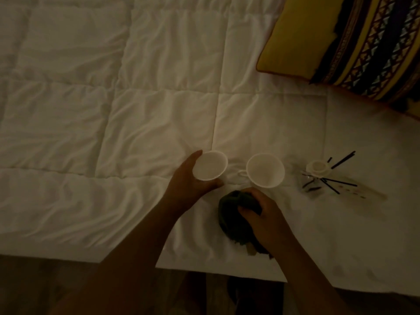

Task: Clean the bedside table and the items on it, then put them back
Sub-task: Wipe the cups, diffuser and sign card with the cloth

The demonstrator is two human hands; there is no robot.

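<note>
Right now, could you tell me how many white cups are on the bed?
2: one cup gripped by the left hand, the other cup just right of it, beyond the right hand. None seems hidden.

The quilt is soft white cloth, matt and creased, stitched into padded squares. Both cups look like smooth, faintly glossy white ceramic, and the rag is dark, matt cloth. The pillow is woven fabric with a coarse patterned weave; the diffuser looks like clear glass.
</note>
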